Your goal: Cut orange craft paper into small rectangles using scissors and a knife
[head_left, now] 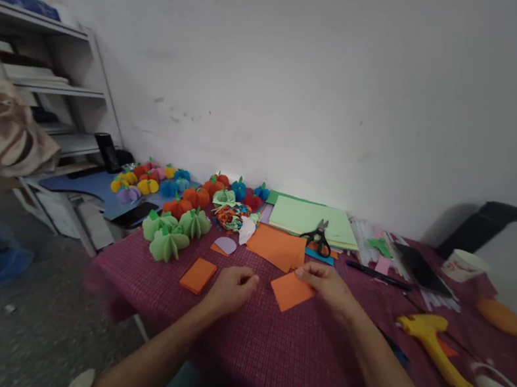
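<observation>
The right hand (327, 283) lies on the table (299, 361) near its middle, its fingers drawn narrow with the tips on the upper corner of an orange paper square (290, 292). I cannot tell whether they pinch the paper or only press on it. The square lies flat on the checked maroon cloth, turned corner-on to the near edge. The left hand (232, 289) rests just to the left of it, apart from the paper, with its fingers curled in toward the palm and nothing showing between them. Further left, toward the table's left edge, sits a small stack of orange squares (198, 275). Behind the hands lies a larger orange sheet (277, 247), and beyond it black scissors (317, 236) rest on a pile of light green sheets (307, 217) near the far edge. Paper pumpkins (171, 235) in several colours crowd the far left corner. A yellow tool (435, 341) lies toward the right edge.
</observation>
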`<state>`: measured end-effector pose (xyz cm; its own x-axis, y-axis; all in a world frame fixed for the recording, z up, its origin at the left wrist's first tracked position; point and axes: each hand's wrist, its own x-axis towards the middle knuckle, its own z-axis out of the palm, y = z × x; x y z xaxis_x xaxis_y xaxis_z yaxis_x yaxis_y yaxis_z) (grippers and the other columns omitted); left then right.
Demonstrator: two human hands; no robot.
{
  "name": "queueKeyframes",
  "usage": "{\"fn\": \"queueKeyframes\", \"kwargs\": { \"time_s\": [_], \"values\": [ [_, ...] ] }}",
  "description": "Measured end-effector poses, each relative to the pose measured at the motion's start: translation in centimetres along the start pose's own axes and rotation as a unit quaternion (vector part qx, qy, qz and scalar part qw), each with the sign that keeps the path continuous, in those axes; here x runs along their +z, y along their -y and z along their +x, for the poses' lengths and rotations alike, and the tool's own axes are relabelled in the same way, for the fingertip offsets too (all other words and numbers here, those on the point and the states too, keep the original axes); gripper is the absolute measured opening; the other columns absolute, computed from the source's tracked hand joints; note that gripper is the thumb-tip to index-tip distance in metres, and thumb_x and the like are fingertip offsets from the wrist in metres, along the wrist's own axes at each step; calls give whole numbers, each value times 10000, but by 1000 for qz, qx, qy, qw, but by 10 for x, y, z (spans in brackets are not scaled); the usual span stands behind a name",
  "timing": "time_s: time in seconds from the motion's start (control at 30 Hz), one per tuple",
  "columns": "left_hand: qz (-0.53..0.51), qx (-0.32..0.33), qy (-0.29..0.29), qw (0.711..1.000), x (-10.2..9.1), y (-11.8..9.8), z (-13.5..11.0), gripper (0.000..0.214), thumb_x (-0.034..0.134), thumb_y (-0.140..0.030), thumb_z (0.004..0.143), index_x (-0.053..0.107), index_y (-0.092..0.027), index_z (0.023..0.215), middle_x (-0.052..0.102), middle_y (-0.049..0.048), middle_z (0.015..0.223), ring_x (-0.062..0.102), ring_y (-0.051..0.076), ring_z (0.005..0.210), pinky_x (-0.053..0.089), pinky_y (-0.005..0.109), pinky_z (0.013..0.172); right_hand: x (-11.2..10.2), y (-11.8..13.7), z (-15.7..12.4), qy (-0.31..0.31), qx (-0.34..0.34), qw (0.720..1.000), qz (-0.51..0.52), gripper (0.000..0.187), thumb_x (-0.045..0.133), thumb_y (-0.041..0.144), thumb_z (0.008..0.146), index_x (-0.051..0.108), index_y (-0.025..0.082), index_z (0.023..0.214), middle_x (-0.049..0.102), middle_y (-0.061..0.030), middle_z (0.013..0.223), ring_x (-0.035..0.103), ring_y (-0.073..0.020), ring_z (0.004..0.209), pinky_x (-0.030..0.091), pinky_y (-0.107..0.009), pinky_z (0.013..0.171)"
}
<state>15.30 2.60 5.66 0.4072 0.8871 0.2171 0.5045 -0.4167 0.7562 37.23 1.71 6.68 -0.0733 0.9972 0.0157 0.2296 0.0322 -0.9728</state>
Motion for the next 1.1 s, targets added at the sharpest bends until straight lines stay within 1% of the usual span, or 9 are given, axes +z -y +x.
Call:
{"fn": "queueKeyframes", "kwargs": {
  "time_s": [0.07, 0.13, 0.23, 0.4, 0.53, 0.67, 0.87, 0.97, 1.1],
  "values": [
    [-23, 15, -4, 1000, 5, -3, -6, 329, 395, -398, 790, 563, -149, 655, 527, -18, 597, 446, 104, 570, 279, 206, 521, 5, 1, -3, 46, 0, 999, -16, 299, 594, 422, 678, 597, 123, 677, 521, 6, 593, 422, -95, 541, 308, -224, 529],
    [-41, 29, 22, 998, 10, -5, -8, 286, 434, -391, 772, 577, -151, 708, 537, -24, 634, 443, 98, 586, 285, 198, 528, 14, 1, -5, 76, -19, 996, -37, 293, 587, 414, 690, 614, 122, 685, 511, 12, 595, 416, -94, 553, 303, -219, 533],
    [-61, 17, 48, 997, 16, -3, -9, 260, 452, -349, 756, 567, -143, 648, 481, -38, 573, 401, 85, 551, 269, 193, 506, 27, -2, -7, 88, -42, 994, -49, 289, 570, 415, 713, 620, 132, 686, 502, 22, 605, 417, -92, 574, 300, -212, 541],
    [-102, -17, 12, 995, 10, 7, -14, 266, 450, -331, 748, 556, -135, 603, 448, -39, 553, 394, 84, 552, 276, 193, 509, 37, -9, -6, 125, -6, 992, -30, 342, 543, 463, 730, 570, 139, 623, 490, 35, 541, 419, -80, 510, 309, -209, 513],
    [-117, -48, -13, 992, -6, 17, -21, 288, 449, -357, 743, 554, -135, 592, 450, -36, 552, 397, 86, 548, 285, 194, 504, 40, -14, -5, 160, 23, 987, -9, 348, 570, 474, 704, 592, 128, 675, 579, -5, 604, 484, -91, 525, 373, -226, 546],
    [-76, -99, -83, 989, -35, 34, -24, 318, 449, -385, 739, 577, -128, 603, 479, -20, 553, 420, 99, 548, 300, 205, 504, 39, -19, -2, 162, 31, 986, -1, 355, 584, 470, 692, 602, 116, 681, 606, -29, 640, 507, -91, 535, 394, -231, 558],
    [-12, -138, -114, 984, -83, 63, -28, 275, 472, -307, 730, 639, -104, 813, 628, 50, 728, 534, 144, 636, 372, 228, 560, 38, -24, 1, 166, 32, 986, 1, 351, 586, 463, 688, 609, 113, 684, 609, -30, 634, 513, -91, 531, 401, -236, 559],
    [19, -154, -126, 980, -90, 73, -29, 296, 493, -287, 722, 610, -122, 938, 648, 52, 781, 570, 149, 670, 399, 228, 584, 38, -23, 0, 171, 32, 985, -2, 348, 588, 460, 687, 611, 113, 693, 612, -33, 643, 515, -91, 536, 403, -237, 561],
    [111, -173, -121, 971, -88, 77, -29, 294, 494, -276, 734, 599, -151, 979, 656, 42, 787, 584, 146, 677, 397, 224, 588, 37, -25, 0, 183, 22, 983, -12, 352, 585, 464, 689, 612, 113, 681, 606, -32, 629, 507, -88, 526, 401, -234, 553]
  ]
}}
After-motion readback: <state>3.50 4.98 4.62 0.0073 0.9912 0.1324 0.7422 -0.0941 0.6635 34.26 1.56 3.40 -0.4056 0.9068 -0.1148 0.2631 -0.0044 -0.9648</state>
